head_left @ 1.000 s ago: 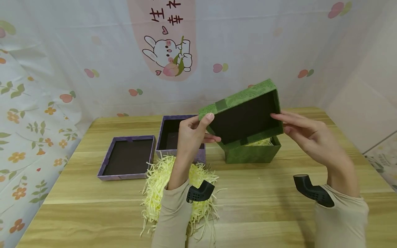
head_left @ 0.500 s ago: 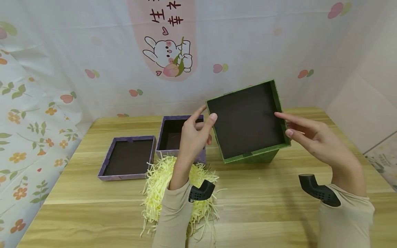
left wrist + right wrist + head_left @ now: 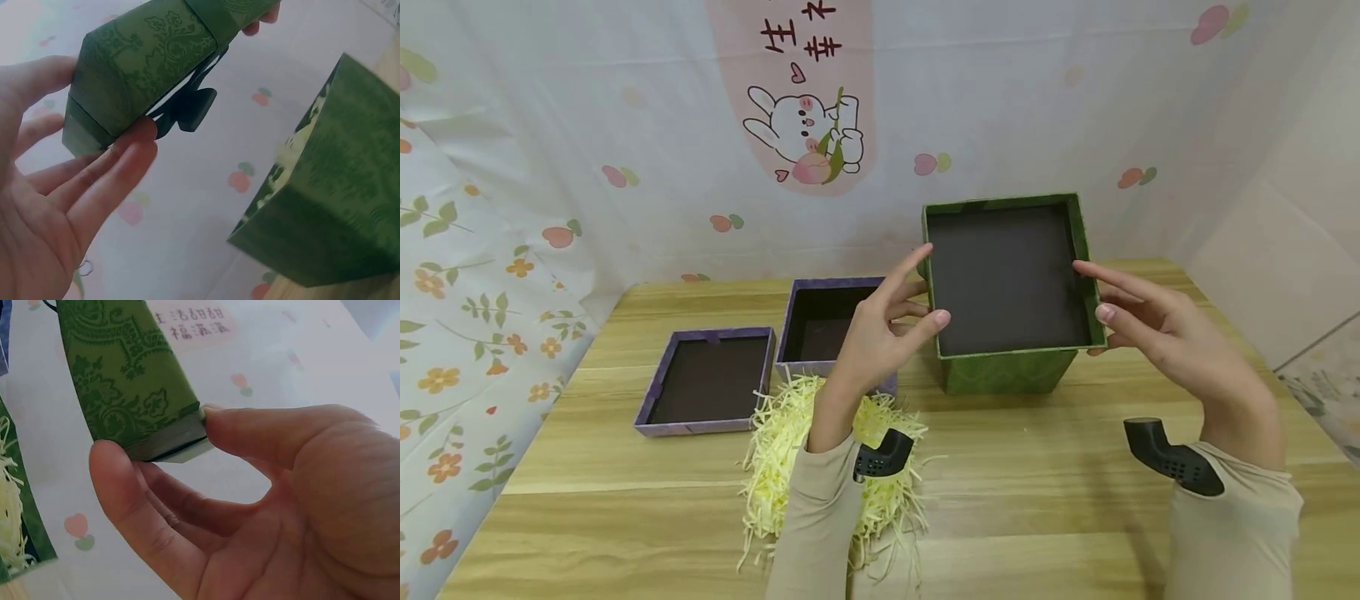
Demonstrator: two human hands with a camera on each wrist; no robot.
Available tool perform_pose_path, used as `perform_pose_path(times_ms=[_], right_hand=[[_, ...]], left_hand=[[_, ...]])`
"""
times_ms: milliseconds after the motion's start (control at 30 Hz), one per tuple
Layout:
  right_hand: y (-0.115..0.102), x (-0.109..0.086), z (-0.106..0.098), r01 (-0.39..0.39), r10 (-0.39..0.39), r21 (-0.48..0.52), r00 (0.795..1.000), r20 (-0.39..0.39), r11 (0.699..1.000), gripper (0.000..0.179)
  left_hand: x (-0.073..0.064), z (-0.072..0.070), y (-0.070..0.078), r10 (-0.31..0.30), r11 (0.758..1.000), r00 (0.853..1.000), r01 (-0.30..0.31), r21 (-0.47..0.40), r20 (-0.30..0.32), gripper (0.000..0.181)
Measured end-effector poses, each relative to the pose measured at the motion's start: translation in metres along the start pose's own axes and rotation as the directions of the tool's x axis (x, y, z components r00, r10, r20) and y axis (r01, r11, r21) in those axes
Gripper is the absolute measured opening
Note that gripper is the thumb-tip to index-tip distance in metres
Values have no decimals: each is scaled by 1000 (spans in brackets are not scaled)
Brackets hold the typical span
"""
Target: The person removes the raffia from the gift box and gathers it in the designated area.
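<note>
Raised clear of the green box, the green patterned lid had been turned from slanted to nearly straight, apparently for alignment; its opposite sides were gripped by the left hand and right hand.

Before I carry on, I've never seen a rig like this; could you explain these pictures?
No machine here: a person's bare left hand and right hand do the work. The wide picture comes from a head-worn camera looking forward and down, the close-ups from a camera on each wrist. Both hands hold a green lid, its dark inside facing the head camera. Apart from it, a green box stands on the wooden table with yellow shreds inside. To its left are a purple box, a shallow purple lid and a heap of loose shreds.
</note>
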State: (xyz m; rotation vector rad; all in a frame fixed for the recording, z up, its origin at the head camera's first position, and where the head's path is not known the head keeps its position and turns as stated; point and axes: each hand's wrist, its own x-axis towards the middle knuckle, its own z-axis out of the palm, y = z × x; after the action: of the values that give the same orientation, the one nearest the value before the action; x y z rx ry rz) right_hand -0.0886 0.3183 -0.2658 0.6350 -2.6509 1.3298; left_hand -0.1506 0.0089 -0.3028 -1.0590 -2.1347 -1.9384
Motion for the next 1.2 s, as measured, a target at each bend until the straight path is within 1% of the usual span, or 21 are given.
perform_pose_path(times_ms=[100, 200, 300, 367, 467, 500, 600, 667, 733, 800, 833, 933, 1000, 1033, 1100, 1200], right_hand=[[4, -3, -4, -39, 39, 5, 999, 19, 999, 51], [11, -9, -11, -76, 75, 13, 997, 28, 997, 51], [20, -17, -19, -105, 105, -1, 994, 25, 994, 51], [27, -24, -25, -124, 124, -21, 992, 23, 992, 51], [39, -36, -34, -170, 171, -61, 985, 6, 984, 52], [44, -40, -37, -187, 187, -78, 982, -7, 979, 52], [58, -53, -47, -218, 215, -88, 975, -47, 972, 52], [67, -59, -55, -213, 207, -78, 975, -77, 974, 52], [78, -65, -62, -178, 174, -37, 980, -101, 983, 52], [89, -70, -69, -148, 146, -1, 981, -125, 989, 52], [94, -73, -73, -112, 113, 14, 986, -121, 994, 53], [104, -80, -82, -86, 87, 13, 986, -142, 996, 53], [104, -83, -85, -90, 87, -12, 984, -156, 996, 53], [104, -85, -86, -85, 82, -12, 984, -156, 996, 53], [103, -86, -87, -102, 101, 7, 978, -183, 995, 52], [103, -93, -92, -88, 107, 108, 976, -190, 990, 53]], left_hand=[[1, 8, -1, -47, 997, 999, 47, -56, -1, 69], [5, 18, -1, -73, 996, 997, 73, -44, 10, 68], [8, 30, 0, -108, 994, 994, 109, -26, 30, 67], [11, 40, 1, -130, 991, 991, 130, -13, 34, 66], [16, 58, 2, -161, 986, 986, 162, -27, 35, 65], [18, 64, 2, -168, 985, 985, 169, -28, 38, 65], [24, 83, 2, -189, 982, 980, 190, -13, 63, 66], [27, 93, 2, -189, 982, 977, 190, 6, 93, 68], [29, 102, 4, -197, 980, 971, 194, 30, 135, 72], [31, 109, 5, -202, 979, 961, 198, 40, 186, 80], [32, 113, 6, -203, 979, 956, 199, 43, 212, 84], [34, 124, 8, -203, 979, 942, 195, 55, 269, 95], [36, 131, 8, -194, 981, 939, 185, 59, 284, 97], [36, 134, 8, -188, 982, 939, 177, 64, 287, 98], [36, 140, 6, -184, 983, 940, 171, 70, 288, 98], [36, 155, 3, -182, 983, 941, 169, 68, 287, 97]])
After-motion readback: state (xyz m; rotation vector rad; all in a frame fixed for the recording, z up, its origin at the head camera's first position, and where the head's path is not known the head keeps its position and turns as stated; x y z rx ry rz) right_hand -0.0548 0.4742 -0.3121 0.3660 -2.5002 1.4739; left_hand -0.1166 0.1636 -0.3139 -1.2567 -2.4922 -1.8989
